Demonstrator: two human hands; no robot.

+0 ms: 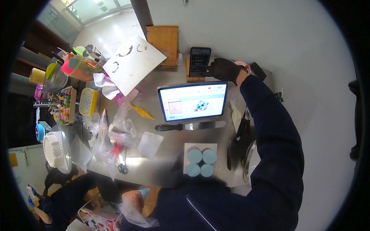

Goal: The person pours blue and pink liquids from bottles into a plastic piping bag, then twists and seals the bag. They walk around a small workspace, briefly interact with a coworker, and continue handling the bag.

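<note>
My right hand (224, 70), in a dark glove, reaches over the back of the metal table, its fingers at the lower right of an upright smartphone (200, 61). My left hand (133, 199), bare, is below the table's front edge, closed around a piping bag (141, 216) of clear plastic with a pale blue tip. A lit tablet (193, 101) stands before the phone, showing a picture of a blue decorated cake. An offset or straight icing spatula (203, 125) lies in front of it. Nearer me, several round cakes with pale blue tops (208, 156) sit on a white square board.
At left are piping bags (103, 138), scissors (122, 166), a white board (136, 65), a tray of small piping tips or bottles (70, 105) and a white frosted cake (53, 149). A co-worker in dark clothes (68, 193) is at lower left. A filled piping bag (236, 117) lies right of the tablet.
</note>
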